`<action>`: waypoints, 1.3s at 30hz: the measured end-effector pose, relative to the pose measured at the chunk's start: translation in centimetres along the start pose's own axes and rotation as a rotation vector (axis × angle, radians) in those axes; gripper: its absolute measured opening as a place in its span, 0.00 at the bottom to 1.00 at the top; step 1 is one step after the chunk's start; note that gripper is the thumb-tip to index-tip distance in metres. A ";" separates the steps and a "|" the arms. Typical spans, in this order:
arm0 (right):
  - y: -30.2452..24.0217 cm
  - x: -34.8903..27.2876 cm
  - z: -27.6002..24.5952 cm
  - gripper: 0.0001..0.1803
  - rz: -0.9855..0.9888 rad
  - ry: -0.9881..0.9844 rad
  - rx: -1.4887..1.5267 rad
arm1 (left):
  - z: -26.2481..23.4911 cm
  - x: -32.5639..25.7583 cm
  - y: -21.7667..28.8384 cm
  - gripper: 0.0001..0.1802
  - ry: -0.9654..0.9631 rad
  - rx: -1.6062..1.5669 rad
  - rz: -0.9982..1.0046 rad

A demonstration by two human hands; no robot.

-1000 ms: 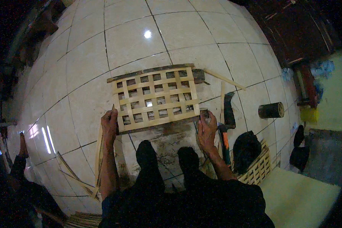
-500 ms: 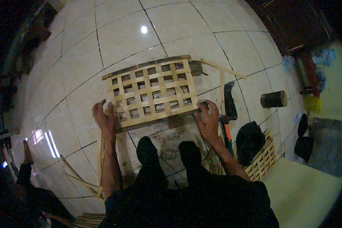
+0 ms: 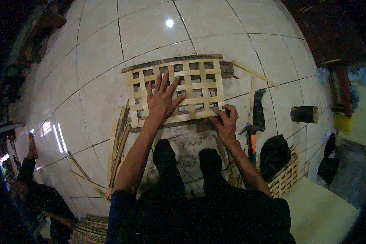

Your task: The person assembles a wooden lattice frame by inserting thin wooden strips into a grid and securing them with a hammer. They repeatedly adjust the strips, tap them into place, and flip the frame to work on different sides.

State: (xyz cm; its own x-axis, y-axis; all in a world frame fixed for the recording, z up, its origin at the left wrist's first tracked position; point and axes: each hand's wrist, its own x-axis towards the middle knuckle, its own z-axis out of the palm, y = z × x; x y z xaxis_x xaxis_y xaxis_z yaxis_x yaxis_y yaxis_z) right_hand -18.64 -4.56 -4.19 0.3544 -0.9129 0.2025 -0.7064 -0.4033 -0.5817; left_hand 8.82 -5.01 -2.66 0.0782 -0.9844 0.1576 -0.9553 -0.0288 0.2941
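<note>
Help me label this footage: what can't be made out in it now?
All in the head view:
Woven lattice: strips under the left hand, hidden by that hand.
Right hand: too small and dim to tell whether it grips the lattice's corner.
Second lattice: partly hidden by a black object.
Strip stack: cut off by the lower edge.

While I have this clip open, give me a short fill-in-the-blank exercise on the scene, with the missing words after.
The ____ hand is spread over the lattice.
The hammer has a dark and ____ handle.
The cylinder lies to the ____ of the hammer.
Below the lattice show ____ dark-clad feet.

Missing words: left; orange; right; two.
</note>
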 end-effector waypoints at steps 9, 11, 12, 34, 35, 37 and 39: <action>-0.1 0.2 -0.3 0.17 -0.014 -0.037 0.013 | 0.4 -0.1 0.3 0.35 0.009 0.004 -0.034; 0.4 0.2 -0.1 0.17 -0.044 -0.008 0.014 | 0.7 0.0 0.5 0.34 0.008 0.013 -0.036; 0.7 0.0 0.0 0.18 -0.059 0.006 0.014 | 0.8 0.1 0.5 0.34 0.004 0.019 -0.036; 7.2 -5.8 -5.3 0.21 0.190 0.059 -0.296 | -5.7 -10.7 -5.8 0.21 0.390 -0.850 -0.718; 7.4 -6.5 -5.5 0.21 0.157 0.053 -0.361 | -4.3 -10.9 -6.4 0.20 0.420 -0.662 -0.620; 6.9 -6.5 -5.7 0.22 0.132 0.038 -0.441 | -1.6 -11.7 -7.2 0.20 0.422 -0.582 -0.595; 5.6 -5.1 -6.0 0.23 0.150 0.027 -0.462 | -1.6 -11.7 -7.0 0.21 0.391 -0.603 -0.584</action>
State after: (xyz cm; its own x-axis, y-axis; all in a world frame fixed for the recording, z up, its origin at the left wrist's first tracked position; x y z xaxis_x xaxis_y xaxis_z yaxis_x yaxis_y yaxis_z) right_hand -28.04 -2.57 -3.73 0.2158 -0.9621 0.1669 -0.9488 -0.2470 -0.1968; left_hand 15.06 6.94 -5.08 0.6960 -0.7104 0.1046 -0.4328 -0.2988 0.8506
